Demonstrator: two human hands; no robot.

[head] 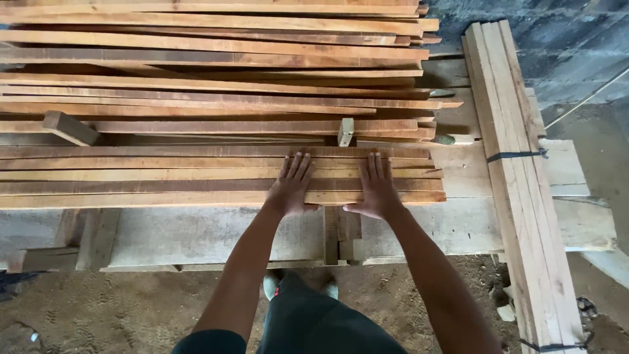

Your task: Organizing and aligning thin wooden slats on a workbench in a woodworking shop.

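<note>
Pressed flat with left hand (pixel 291 187) and right hand (pixel 375 189), fingers unclenched: wooden slats (pixel 196 176), seemingly stiff, long, light singly, best gripped mid-length.

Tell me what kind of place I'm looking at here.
Likely a woodworking shop or timber yard: long reddish-brown sawn wooden slats stacked on a rough plank bench, a strapped bundle of pale boards, and a dusty dirt floor. Both hands rest flat on the slats.

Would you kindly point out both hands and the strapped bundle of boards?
left hand (pixel 290 187), head view, back of the hand.
right hand (pixel 377 190), head view, back of the hand.
strapped bundle of boards (pixel 517 196), head view, top board's face.
</note>
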